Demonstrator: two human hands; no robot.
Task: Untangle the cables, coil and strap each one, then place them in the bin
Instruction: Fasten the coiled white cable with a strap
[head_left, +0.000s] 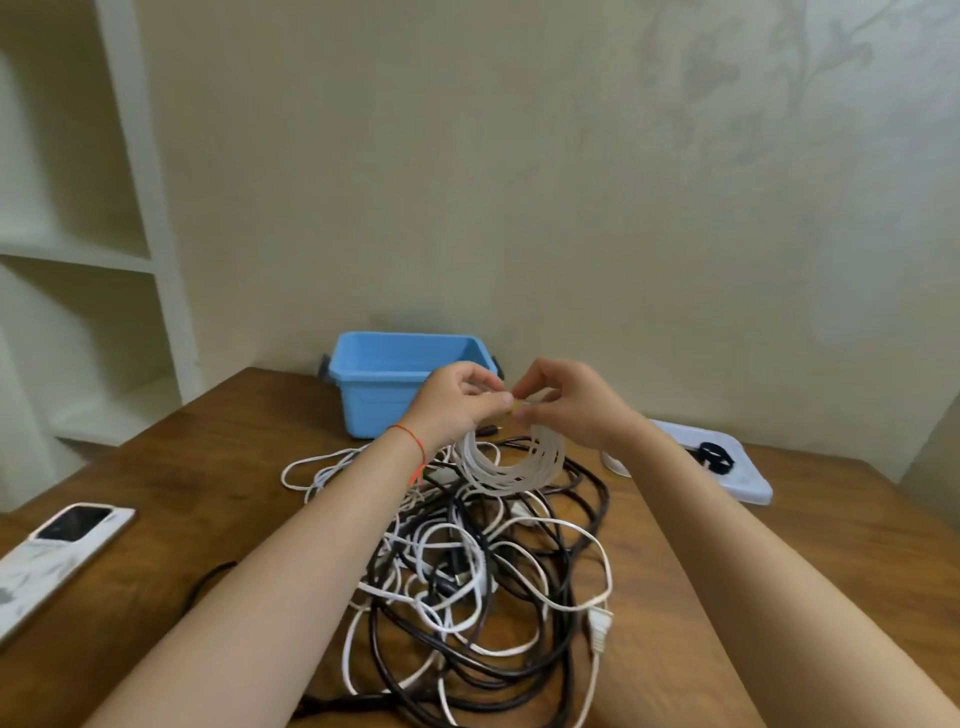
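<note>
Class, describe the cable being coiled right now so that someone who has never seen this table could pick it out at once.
Start at the blue bin against the wall at the far edge of the wooden table. Just in front of it, the left hand and right hand hold up a white coil. Unlike the tangled pile beneath, it hangs in neat round loops.

Left hand: raised, fingers curled, pinching.
Right hand: raised opposite, fingertips pinching, touching left's.

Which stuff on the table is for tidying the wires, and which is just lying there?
For the job: white coil held by left hand and right hand; tangled cables; blue bin; black straps on the lid.
Lying about: phone.
</note>
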